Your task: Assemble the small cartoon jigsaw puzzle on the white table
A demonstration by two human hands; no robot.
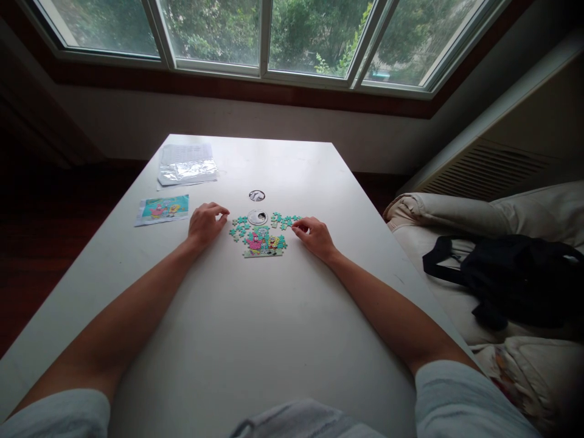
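Note:
A partly assembled jigsaw puzzle (263, 243) with pink and yellow cartoon figures lies on the white table. Loose teal puzzle pieces (239, 227) are scattered at its left, and more puzzle pieces (283, 220) lie at its upper right. My left hand (206, 222) rests on the table left of the loose pieces, its thumb and forefinger apart with nothing visible between them. Beside the right-hand pieces, my right hand (314, 236) is closed in a pinch. Whatever is between its fingertips is too small to make out.
A printed picture sheet (165, 208) lies left of my left hand. Behind it is a clear plastic bag with papers (188, 163). Two round items, a silvery disc (257, 217) and a smaller disc (257, 195), sit beyond the puzzle. A dark bag (524, 280) lies on the couch at right.

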